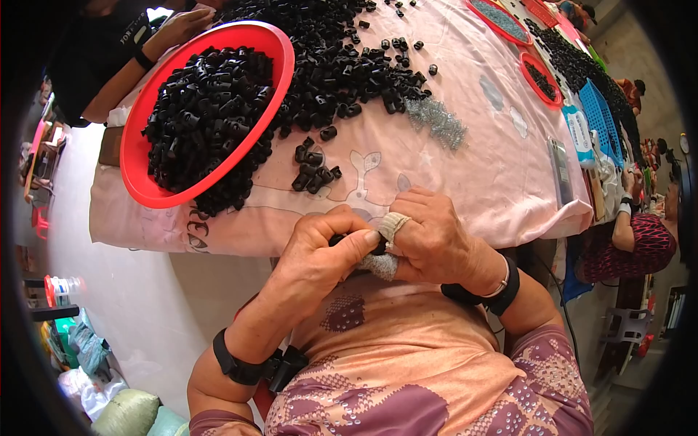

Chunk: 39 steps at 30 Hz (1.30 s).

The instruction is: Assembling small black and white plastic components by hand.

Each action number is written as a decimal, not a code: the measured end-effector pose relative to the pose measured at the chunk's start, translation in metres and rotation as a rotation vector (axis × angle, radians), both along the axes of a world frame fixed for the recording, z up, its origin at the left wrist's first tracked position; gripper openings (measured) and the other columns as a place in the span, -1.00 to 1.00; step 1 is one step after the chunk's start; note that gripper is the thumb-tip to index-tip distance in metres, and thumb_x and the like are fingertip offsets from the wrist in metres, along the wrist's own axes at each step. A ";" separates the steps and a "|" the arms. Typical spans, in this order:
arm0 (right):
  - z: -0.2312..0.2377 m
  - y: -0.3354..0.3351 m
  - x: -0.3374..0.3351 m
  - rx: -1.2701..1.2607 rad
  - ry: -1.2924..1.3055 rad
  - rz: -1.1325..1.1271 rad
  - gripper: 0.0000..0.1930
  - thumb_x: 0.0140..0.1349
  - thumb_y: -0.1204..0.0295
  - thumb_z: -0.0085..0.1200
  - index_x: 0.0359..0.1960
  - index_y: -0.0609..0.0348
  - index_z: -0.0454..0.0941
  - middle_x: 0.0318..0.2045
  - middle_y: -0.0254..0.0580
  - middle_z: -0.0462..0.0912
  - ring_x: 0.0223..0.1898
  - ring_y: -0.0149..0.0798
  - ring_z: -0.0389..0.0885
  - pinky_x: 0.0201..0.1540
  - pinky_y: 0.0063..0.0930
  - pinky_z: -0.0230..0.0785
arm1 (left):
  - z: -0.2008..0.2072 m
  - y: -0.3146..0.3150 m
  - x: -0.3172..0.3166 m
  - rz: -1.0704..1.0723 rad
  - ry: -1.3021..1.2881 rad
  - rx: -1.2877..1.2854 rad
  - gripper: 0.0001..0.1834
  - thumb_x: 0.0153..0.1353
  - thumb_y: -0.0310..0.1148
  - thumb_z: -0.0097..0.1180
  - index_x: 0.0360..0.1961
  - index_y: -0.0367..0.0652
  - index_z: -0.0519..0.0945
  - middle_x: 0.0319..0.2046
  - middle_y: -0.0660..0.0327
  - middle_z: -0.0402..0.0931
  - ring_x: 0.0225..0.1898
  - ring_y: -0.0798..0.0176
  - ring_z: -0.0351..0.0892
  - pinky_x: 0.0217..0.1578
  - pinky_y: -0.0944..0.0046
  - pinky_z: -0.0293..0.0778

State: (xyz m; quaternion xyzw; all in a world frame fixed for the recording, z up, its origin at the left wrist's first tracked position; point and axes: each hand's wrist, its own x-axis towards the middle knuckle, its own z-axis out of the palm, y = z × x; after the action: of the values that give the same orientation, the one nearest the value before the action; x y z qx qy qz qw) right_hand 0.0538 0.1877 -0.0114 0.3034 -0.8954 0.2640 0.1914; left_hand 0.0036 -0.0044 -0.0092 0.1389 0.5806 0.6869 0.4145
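Close to my body at the table's near edge, my left hand [323, 243] and my right hand [429, 236] meet, both closed. Between their fingertips is a small black plastic part [337, 239], mostly hidden by the fingers. Pale cloth finger covers [393, 225] wrap fingers of my right hand. Just beyond the hands lies a little cluster of black plastic parts [314, 171]. Farther off, a large heap of the same parts [327, 80] spreads over the pink cloth, with a small pile of silvery, spring-like pieces [438, 122] at its right edge.
A tilted red basin [283, 73] full of black parts stands at the left. Another person's hand [185, 27] rests behind it. Toward the right edge lie a phone-like slab [560, 171], a blue basket [603, 120] and a small red bowl [556, 98]. Other people sit farther along.
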 end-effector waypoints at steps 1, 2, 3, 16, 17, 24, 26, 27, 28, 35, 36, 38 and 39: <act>0.000 -0.001 -0.001 0.002 0.002 0.001 -0.68 -0.15 0.26 0.31 -0.62 0.11 0.38 -0.63 -0.27 0.36 -0.59 -0.19 0.42 -0.50 -0.33 0.21 | 0.000 -0.001 -0.001 -0.011 -0.062 0.012 -0.83 0.28 -0.34 0.13 -0.37 -0.23 0.60 -0.56 0.47 0.34 -0.59 0.61 0.20 -0.59 0.54 0.12; 0.000 -0.003 -0.002 -0.038 0.006 -0.019 -0.68 -0.13 0.25 0.31 -0.60 0.12 0.40 -0.63 -0.27 0.35 -0.59 -0.19 0.41 -0.50 -0.33 0.21 | 0.000 -0.002 -0.002 -0.022 -0.123 0.024 -0.82 0.30 -0.32 0.11 -0.37 -0.21 0.60 -0.57 0.47 0.35 -0.60 0.62 0.20 -0.61 0.56 0.11; 0.000 -0.004 -0.003 -0.077 0.011 -0.039 -0.68 -0.11 0.24 0.32 -0.57 0.12 0.41 -0.64 -0.27 0.34 -0.60 -0.19 0.41 -0.51 -0.32 0.21 | 0.000 -0.002 -0.002 -0.022 -0.121 0.026 -0.82 0.30 -0.32 0.11 -0.37 -0.21 0.60 -0.57 0.47 0.35 -0.60 0.62 0.20 -0.61 0.56 0.11; 0.000 -0.003 0.002 -0.127 0.045 -0.077 -0.64 -0.05 0.17 0.33 -0.52 0.18 0.45 -0.59 -0.20 0.37 -0.58 -0.13 0.44 -0.52 -0.26 0.26 | 0.011 0.000 -0.004 -0.015 -0.359 0.083 -0.84 0.25 -0.33 0.16 -0.35 -0.22 0.56 -0.52 0.40 0.45 -0.64 0.64 0.24 -0.67 0.63 0.14; 0.001 -0.003 0.003 -0.103 0.039 -0.093 -0.63 -0.06 0.17 0.33 -0.52 0.18 0.46 -0.58 -0.20 0.38 -0.58 -0.12 0.45 -0.51 -0.26 0.27 | 0.012 0.000 -0.004 -0.006 -0.310 0.057 -0.85 0.24 -0.33 0.18 -0.36 -0.20 0.56 -0.53 0.42 0.44 -0.64 0.64 0.23 -0.67 0.62 0.14; 0.002 -0.006 0.000 -0.098 0.059 -0.100 -0.67 -0.09 0.21 0.34 -0.52 0.18 0.49 -0.56 -0.20 0.44 -0.58 -0.12 0.46 -0.50 -0.28 0.28 | 0.002 0.001 -0.004 0.023 -0.230 0.085 -0.77 0.30 -0.23 0.11 -0.35 -0.19 0.54 -0.54 0.42 0.41 -0.65 0.62 0.23 -0.69 0.59 0.16; -0.001 -0.002 0.001 -0.079 0.041 -0.086 -0.68 -0.09 0.23 0.33 -0.52 0.17 0.49 -0.56 -0.21 0.44 -0.58 -0.13 0.46 -0.50 -0.29 0.28 | 0.004 0.002 -0.003 0.080 -0.391 0.143 -0.68 0.36 -0.15 0.01 -0.34 -0.22 0.53 -0.53 0.38 0.39 -0.66 0.58 0.24 -0.68 0.59 0.16; -0.002 -0.001 0.001 -0.060 0.022 -0.073 -0.70 -0.08 0.24 0.33 -0.52 0.17 0.49 -0.56 -0.22 0.44 -0.58 -0.13 0.46 -0.51 -0.29 0.27 | 0.004 0.001 -0.003 0.080 -0.391 0.144 -0.68 0.36 -0.15 0.01 -0.34 -0.22 0.53 -0.53 0.38 0.39 -0.66 0.58 0.24 -0.68 0.59 0.16; -0.001 -0.001 0.001 -0.060 0.023 -0.072 -0.70 -0.08 0.24 0.33 -0.52 0.17 0.49 -0.56 -0.22 0.44 -0.58 -0.13 0.46 -0.51 -0.29 0.27 | 0.003 0.000 -0.004 0.076 -0.400 0.150 -0.65 0.37 -0.13 -0.02 -0.33 -0.24 0.53 -0.52 0.37 0.38 -0.66 0.57 0.24 -0.69 0.59 0.16; 0.000 -0.001 0.001 -0.093 0.015 -0.018 -0.72 -0.05 0.25 0.32 -0.51 0.14 0.50 -0.57 -0.22 0.44 -0.58 -0.15 0.46 -0.53 -0.34 0.26 | 0.006 0.002 -0.004 -0.045 -0.202 0.003 -0.74 0.31 -0.17 0.11 -0.34 -0.16 0.56 -0.56 0.47 0.36 -0.65 0.63 0.21 -0.65 0.58 0.10; -0.001 0.000 0.002 -0.082 -0.009 -0.025 -0.73 -0.05 0.25 0.33 -0.50 0.14 0.51 -0.56 -0.21 0.45 -0.59 -0.15 0.48 -0.53 -0.37 0.26 | 0.007 0.002 -0.003 -0.043 -0.197 0.004 -0.74 0.31 -0.17 0.11 -0.34 -0.16 0.56 -0.56 0.47 0.36 -0.65 0.63 0.21 -0.65 0.58 0.10; 0.001 -0.004 0.005 -0.177 -0.118 -0.034 -0.73 0.02 0.26 0.31 -0.44 0.17 0.53 -0.54 -0.23 0.49 -0.58 -0.22 0.50 -0.52 -0.42 0.29 | 0.009 0.001 -0.003 0.001 -0.191 0.011 -0.79 0.27 -0.21 0.17 -0.35 -0.13 0.53 -0.57 0.48 0.37 -0.62 0.64 0.20 -0.64 0.58 0.09; 0.002 -0.007 0.007 -0.273 -0.233 -0.044 -0.74 0.08 0.27 0.29 -0.37 0.20 0.55 -0.52 -0.24 0.52 -0.57 -0.30 0.53 -0.50 -0.47 0.32 | 0.010 0.000 -0.003 0.003 -0.184 0.014 -0.79 0.27 -0.21 0.17 -0.35 -0.13 0.53 -0.57 0.48 0.37 -0.62 0.64 0.20 -0.64 0.58 0.09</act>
State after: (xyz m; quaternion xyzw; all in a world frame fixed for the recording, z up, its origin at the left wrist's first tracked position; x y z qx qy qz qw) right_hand 0.0605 0.1808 -0.0095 0.2224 -0.8738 0.4121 0.1312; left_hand 0.0010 -0.0041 0.0008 0.0771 0.5354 0.7013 0.4643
